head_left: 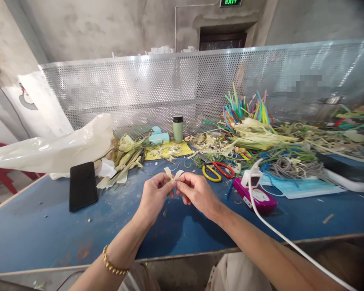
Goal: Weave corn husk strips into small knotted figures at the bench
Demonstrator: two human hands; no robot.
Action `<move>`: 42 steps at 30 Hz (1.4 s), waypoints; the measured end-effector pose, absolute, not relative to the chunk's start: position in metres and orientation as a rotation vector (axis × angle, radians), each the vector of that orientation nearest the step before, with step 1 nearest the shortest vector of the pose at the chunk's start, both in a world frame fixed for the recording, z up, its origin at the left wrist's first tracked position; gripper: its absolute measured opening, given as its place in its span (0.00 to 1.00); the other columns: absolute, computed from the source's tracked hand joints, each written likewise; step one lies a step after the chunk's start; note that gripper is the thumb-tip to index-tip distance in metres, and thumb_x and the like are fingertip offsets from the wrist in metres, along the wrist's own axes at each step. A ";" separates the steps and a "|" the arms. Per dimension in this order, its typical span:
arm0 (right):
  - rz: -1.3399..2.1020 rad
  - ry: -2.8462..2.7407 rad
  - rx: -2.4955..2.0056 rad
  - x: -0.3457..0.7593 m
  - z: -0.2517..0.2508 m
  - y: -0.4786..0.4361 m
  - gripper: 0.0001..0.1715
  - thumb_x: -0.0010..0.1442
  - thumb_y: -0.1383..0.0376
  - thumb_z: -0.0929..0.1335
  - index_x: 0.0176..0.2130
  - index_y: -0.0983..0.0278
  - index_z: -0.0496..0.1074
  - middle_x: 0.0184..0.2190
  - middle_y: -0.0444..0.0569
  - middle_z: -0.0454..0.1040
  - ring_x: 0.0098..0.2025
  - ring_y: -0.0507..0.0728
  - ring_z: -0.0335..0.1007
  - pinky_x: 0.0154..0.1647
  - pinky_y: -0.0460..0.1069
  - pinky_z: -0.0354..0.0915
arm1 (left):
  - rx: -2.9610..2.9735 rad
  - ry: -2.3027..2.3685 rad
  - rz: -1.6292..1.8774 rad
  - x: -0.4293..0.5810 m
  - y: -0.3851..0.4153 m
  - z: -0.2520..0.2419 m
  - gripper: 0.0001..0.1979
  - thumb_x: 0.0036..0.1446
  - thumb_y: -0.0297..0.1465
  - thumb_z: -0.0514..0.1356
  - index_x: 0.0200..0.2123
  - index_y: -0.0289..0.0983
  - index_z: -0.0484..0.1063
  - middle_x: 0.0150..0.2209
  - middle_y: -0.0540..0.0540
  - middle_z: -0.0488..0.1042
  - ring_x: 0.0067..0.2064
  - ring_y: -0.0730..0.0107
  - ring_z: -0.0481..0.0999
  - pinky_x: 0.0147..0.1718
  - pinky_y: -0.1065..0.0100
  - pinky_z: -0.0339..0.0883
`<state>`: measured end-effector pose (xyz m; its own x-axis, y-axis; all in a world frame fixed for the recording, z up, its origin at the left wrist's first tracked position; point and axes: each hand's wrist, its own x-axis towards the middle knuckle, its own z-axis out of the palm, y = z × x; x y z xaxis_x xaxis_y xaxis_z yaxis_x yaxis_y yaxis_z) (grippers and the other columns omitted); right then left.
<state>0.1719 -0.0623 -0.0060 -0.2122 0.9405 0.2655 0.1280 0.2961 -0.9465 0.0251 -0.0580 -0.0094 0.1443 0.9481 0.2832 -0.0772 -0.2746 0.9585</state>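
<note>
Above littered blue table [48,230], fingers [166,188] pinching pale strips [178,174], perforated screen [124,89], wall [115,28]

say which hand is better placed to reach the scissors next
Probably the right hand: the scissors lie nearer it than the left hand, though both pinch pale strips.

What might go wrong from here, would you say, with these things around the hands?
First, the thin pale strips pinched between the fingertips of the left hand and right hand could tear or slip. Second, the white cable runs close to the right forearm, so a sideways move might snag it and tug the white plug on the purple block.
</note>
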 end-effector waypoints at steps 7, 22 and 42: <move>1.097 -1.556 -0.974 0.169 -0.007 -0.064 0.10 0.58 0.63 0.65 0.26 0.64 0.64 0.19 0.39 0.67 0.15 0.46 0.61 0.16 0.42 0.57 | 1.524 1.016 1.348 0.021 -0.057 -0.009 0.09 0.53 0.34 0.64 0.25 0.35 0.71 0.17 0.52 0.69 0.21 0.75 0.65 0.25 0.71 0.58; 0.992 -1.636 -1.006 0.164 -0.007 -0.065 0.08 0.58 0.68 0.63 0.27 0.63 0.63 0.18 0.38 0.67 0.16 0.46 0.61 0.18 0.41 0.57 | 1.296 0.921 1.344 0.026 -0.059 -0.009 0.11 0.50 0.34 0.65 0.21 0.33 0.72 0.17 0.51 0.68 0.21 0.76 0.64 0.24 0.71 0.57; 1.124 -1.529 -1.037 0.166 -0.009 -0.065 0.16 0.59 0.56 0.67 0.27 0.64 0.66 0.20 0.41 0.69 0.15 0.46 0.61 0.15 0.42 0.56 | 1.300 0.867 1.225 0.020 -0.056 -0.010 0.13 0.50 0.37 0.67 0.27 0.33 0.71 0.21 0.51 0.70 0.21 0.77 0.66 0.23 0.72 0.58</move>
